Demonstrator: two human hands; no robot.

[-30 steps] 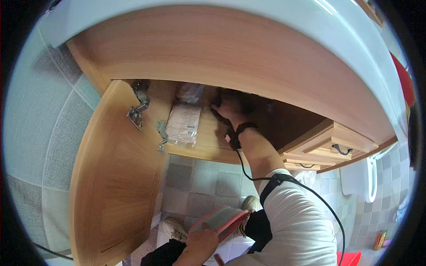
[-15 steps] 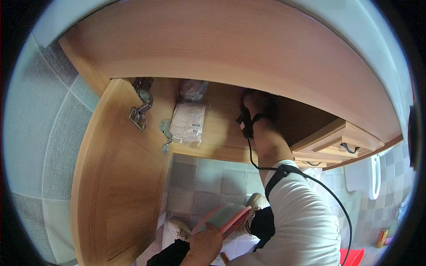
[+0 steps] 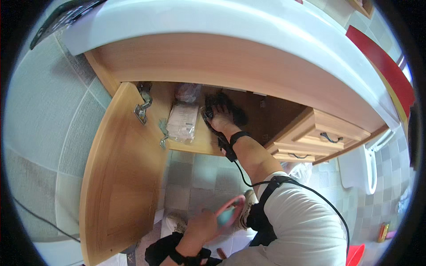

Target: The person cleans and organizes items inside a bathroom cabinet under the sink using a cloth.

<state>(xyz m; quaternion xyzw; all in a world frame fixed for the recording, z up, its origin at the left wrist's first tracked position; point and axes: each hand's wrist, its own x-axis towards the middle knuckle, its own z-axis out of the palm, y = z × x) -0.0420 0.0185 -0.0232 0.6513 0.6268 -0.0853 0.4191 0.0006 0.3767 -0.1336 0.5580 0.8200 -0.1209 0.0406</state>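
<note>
Inside the open wooden cabinet, my right hand [image 3: 220, 119] presses down on a dark cloth [image 3: 239, 116], fingers over it. That cloth lies bunched on the cabinet floor [image 3: 200, 142]. A black strap with a cable circles my right wrist. Just left of this hand lies a clear-wrapped pack of white sheets [image 3: 182, 122], with another plastic-wrapped bundle [image 3: 188, 92] behind it. Low in the view, my left hand [image 3: 202, 227] is closed on the rim of a pink-edged basin [image 3: 230, 208] with a pale green inside, held tilted near my shoes. Motion blurs the left fingers a little.
The cabinet door [image 3: 120, 177] stands swung out at the left, with metal hinges [image 3: 141, 111]. A white countertop [image 3: 213, 20] overhangs the cabinet. Drawers [image 3: 330, 133] with dark handles are at the right. A red container [image 3: 355, 255] sits on the floor at lower right.
My right hand and the dark cloth have moved left across the cabinet floor, toward the wrapped pack. The pink-edged basin has tilted and shifted slightly. My view has shifted, showing more countertop.
</note>
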